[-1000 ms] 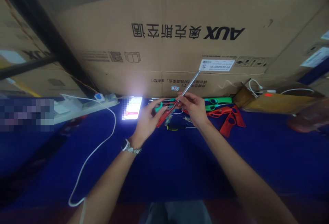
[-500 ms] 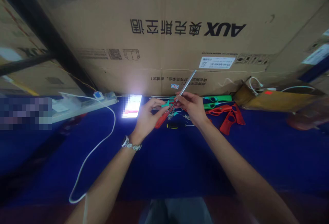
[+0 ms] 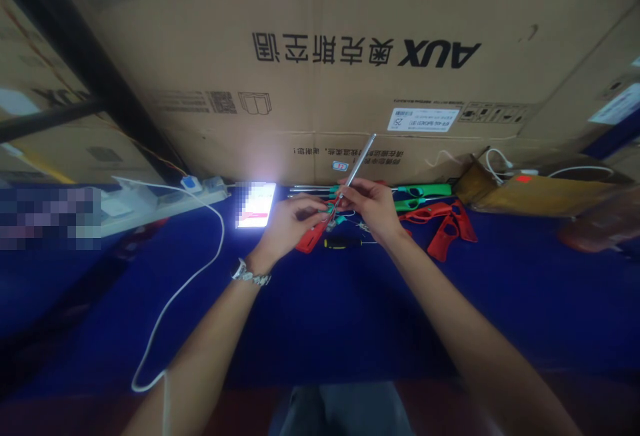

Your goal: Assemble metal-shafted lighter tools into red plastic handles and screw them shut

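Near the table's point(image 3: 320, 329) far edge, a red plastic handle point(image 3: 309, 239) looks part-assembled, right hand point(image 3: 376, 206) gripping a slim silver metal tube point(image 3: 360, 162), left hand point(image 3: 289, 226) pinching a small green piece point(image 3: 331, 205).

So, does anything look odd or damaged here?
The print on the cardboard box behind the blue tabletop is upside down, so the box may be inverted. No spill shows; the small parts are too blurred to judge.

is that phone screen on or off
On: the phone, just beyond the left hand, glows bright white, with a red patch low on its screen; pixelation hides part of it.
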Tool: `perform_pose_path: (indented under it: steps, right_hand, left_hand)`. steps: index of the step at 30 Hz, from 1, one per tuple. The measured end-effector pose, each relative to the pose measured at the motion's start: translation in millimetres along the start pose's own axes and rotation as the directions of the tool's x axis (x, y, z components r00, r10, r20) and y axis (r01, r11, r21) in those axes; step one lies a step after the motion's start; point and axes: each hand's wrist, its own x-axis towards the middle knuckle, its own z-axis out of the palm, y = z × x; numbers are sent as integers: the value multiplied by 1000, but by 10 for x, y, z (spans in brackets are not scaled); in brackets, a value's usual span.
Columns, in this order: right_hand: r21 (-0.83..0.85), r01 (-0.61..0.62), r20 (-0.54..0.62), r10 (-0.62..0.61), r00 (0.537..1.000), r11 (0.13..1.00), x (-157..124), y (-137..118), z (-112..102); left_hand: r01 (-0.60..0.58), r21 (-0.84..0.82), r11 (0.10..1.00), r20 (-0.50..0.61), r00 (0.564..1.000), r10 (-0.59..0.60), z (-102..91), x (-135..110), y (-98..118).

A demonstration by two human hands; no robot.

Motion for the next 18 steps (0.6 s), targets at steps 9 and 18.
perform_pose_path:
  steps: [9, 18]
  right_hand:
    - [-18, -13, 15, 13, 1000, 1000, 14, 0, -19]
    - [-32, -43, 33, 44, 998, 999, 9, 30, -1]
  left_hand:
    - [-11, -21, 1000, -12, 1000, 10, 13, 36, -19]
    - [55, -14, 998, 161, 986, -52, -108, 45, 8]
